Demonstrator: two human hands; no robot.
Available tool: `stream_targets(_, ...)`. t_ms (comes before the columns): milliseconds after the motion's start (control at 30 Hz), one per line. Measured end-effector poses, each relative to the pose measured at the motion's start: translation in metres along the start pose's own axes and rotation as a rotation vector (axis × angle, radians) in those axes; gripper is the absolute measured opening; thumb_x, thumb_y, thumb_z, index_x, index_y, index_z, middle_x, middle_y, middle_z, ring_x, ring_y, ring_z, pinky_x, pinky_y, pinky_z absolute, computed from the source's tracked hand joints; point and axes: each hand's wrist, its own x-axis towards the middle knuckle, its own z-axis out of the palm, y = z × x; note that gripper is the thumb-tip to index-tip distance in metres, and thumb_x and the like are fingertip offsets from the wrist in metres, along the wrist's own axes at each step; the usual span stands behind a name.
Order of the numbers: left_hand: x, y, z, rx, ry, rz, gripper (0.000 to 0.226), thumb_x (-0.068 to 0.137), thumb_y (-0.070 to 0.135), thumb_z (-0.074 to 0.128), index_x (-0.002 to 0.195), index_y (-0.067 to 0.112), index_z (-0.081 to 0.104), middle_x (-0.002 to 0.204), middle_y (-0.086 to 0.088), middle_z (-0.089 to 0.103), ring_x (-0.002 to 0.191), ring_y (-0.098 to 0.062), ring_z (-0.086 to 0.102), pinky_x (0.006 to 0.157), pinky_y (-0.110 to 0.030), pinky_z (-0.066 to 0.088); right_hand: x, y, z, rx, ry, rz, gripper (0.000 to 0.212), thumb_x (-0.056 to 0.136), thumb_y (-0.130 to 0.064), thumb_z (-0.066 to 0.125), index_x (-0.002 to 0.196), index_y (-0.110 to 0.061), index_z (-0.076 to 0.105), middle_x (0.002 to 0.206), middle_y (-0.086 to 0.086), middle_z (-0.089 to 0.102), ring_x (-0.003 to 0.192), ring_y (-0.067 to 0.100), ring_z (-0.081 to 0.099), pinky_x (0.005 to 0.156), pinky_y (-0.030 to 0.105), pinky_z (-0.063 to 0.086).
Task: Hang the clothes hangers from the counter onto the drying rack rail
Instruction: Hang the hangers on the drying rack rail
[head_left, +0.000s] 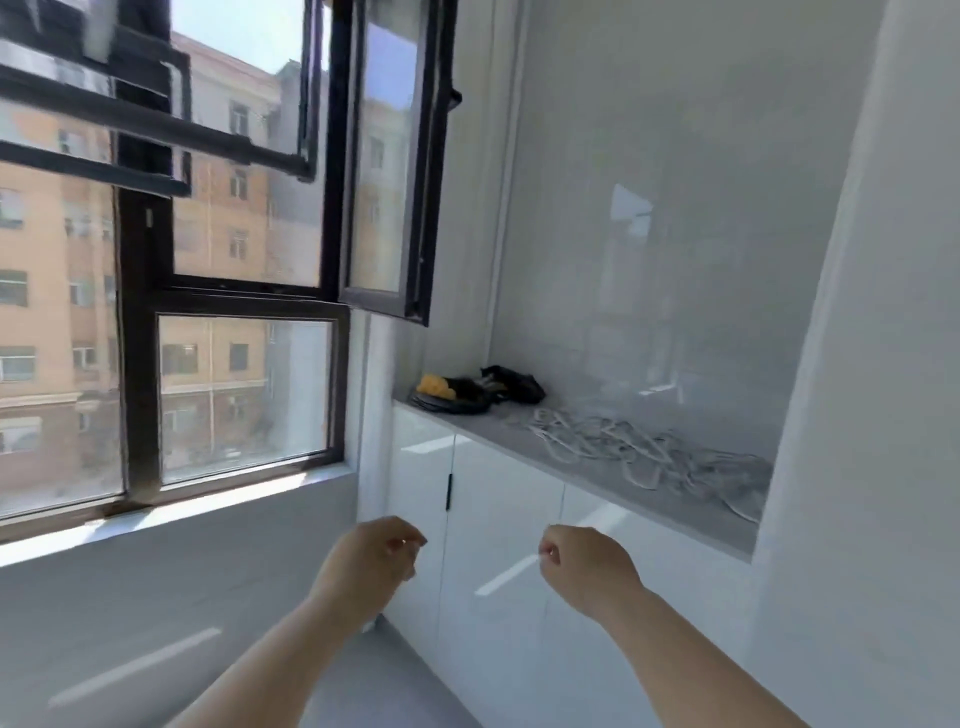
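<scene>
Forearms, two, bare, reaching forward from the bottom edge, well apart from each other.

Left hand (371, 561): held in the air in front of the cabinet, fingers loosely curled inward, holding nothing.

Right hand (589, 566): level with the left, knuckles up, fingers likewise loosely curled, nothing in its grasp. Neither hand touches any surface.

Cabinet doors (498, 519): glossy white, directly beyond the hands, below the counter; a small dark handle sits at one door seam.

Counter (483, 415): pale grey shelf set in a white recess above the cabinet, running from the window side back toward the right.

Clothes hangers (623, 447): white, thin, lying in a loose tangled pile on the right half of the counter; the number cannot be told. All lie flat on the counter.

Black bundle (514, 384): at the far left end of the counter, beside a yellow item (436, 387) resting on a dark round object (452, 404); what these are cannot be made out.

Window (140, 364): black-framed, on the left wall, with one sash (384, 156) swung open into the room above the counter's end.

Dark bars (156, 124): horizontal, crossing the upper left in front of the glass, blurred.

Building (52, 260): orange and pale, seen through the panes.

Floor (363, 675): grey, between the forearms.
</scene>
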Motion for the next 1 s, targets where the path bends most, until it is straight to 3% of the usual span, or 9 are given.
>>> stream_targets(67,0.015,0.002,0.036,0.009,-0.056,-0.013,0.039,0.084,0.007,0.051,0.058,0.036,0.052,0.043,0.011,0.055,0.050,-0.001,0.055,0.051,-0.013,0.039,-0.003,0.039,0.006,0.015,0.007,0.082,0.020,0.089,-0.017,0.036,0.091,-0.017,0.056,0.092,0.005,0.061,0.076,0.019,0.046,0.064,0.024,0.034)
stream_targets(200,0.044,-0.001,0.103,0.001,-0.214,-0.068,0.032,0.085,0.007,0.047,0.064,0.029,0.055,0.053,0.005,0.058,0.054,-0.011,0.057,0.056,-0.022,0.046,-0.009,0.101,0.022,0.086,-0.020,0.236,0.025,0.089,-0.018,0.037,0.100,-0.017,0.059,0.097,-0.001,0.064,0.078,0.015,0.051,0.066,0.022,0.039)
stream_targets(300,0.078,-0.002,0.147,-0.028,-0.238,-0.086,0.022,0.085,0.005,0.047,0.074,0.018,0.060,0.057,0.002,0.059,0.059,-0.016,0.058,0.062,-0.026,0.046,0.004,0.138,0.019,0.076,0.008,0.299,0.024,0.089,-0.017,0.037,0.099,-0.017,0.060,0.099,-0.002,0.065,0.078,0.015,0.052,0.066,0.022,0.039)
stream_targets(433,0.137,-0.005,0.204,-0.007,-0.279,-0.023,0.023,0.085,0.006,0.047,0.073,0.024,0.057,0.063,0.008,0.060,0.066,-0.014,0.056,0.053,-0.018,0.039,0.044,0.187,0.020,0.019,0.047,0.367,0.019,0.088,-0.016,0.039,0.089,-0.021,0.057,0.102,-0.004,0.063,0.080,0.015,0.051,0.064,0.022,0.037)
stream_targets(533,0.194,-0.011,0.243,-0.011,-0.286,-0.004,0.023,0.084,0.007,0.047,0.074,0.026,0.057,0.069,0.006,0.062,0.072,-0.018,0.058,0.054,-0.020,0.040,0.095,0.224,0.033,0.028,0.101,0.428,0.022,0.089,-0.017,0.041,0.101,-0.019,0.060,0.111,-0.004,0.061,0.099,0.016,0.054,0.075,0.024,0.040)
stream_targets(667,0.268,-0.020,0.285,0.053,-0.320,0.001,0.022,0.084,0.008,0.046,0.080,0.023,0.061,0.075,0.001,0.064,0.080,-0.023,0.061,0.062,-0.025,0.044,0.163,0.264,0.060,0.017,0.135,0.491,0.031,0.091,-0.019,0.043,0.120,-0.015,0.052,0.124,-0.001,0.053,0.118,0.018,0.044,0.089,0.023,0.037)
stream_targets(733,0.305,-0.021,0.304,0.094,-0.335,0.019,0.021,0.085,0.008,0.046,0.087,0.019,0.064,0.083,-0.002,0.066,0.082,-0.025,0.061,0.070,-0.029,0.046,0.187,0.281,0.075,-0.032,0.155,0.525,0.033,0.092,-0.020,0.041,0.124,-0.015,0.048,0.127,0.001,0.049,0.120,0.019,0.040,0.091,0.023,0.035)
stream_targets(900,0.362,-0.009,0.356,0.151,-0.311,0.040,0.023,0.087,0.012,0.045,0.098,0.020,0.064,0.096,-0.002,0.064,0.080,-0.021,0.056,0.072,-0.023,0.039,0.222,0.329,0.089,-0.151,0.212,0.676,0.033,0.092,-0.018,0.036,0.124,-0.011,0.043,0.129,0.004,0.046,0.120,0.021,0.040,0.094,0.026,0.031)
stream_targets(1000,0.373,0.001,0.390,0.101,-0.334,0.125,0.018,0.088,0.015,0.050,0.097,0.018,0.065,0.100,-0.002,0.066,0.085,-0.017,0.055,0.074,-0.022,0.037,0.232,0.355,0.094,-0.173,0.243,0.756,0.045,0.092,-0.030,0.021,0.123,-0.010,0.046,0.131,0.006,0.047,0.123,0.020,0.040,0.099,0.026,0.029)
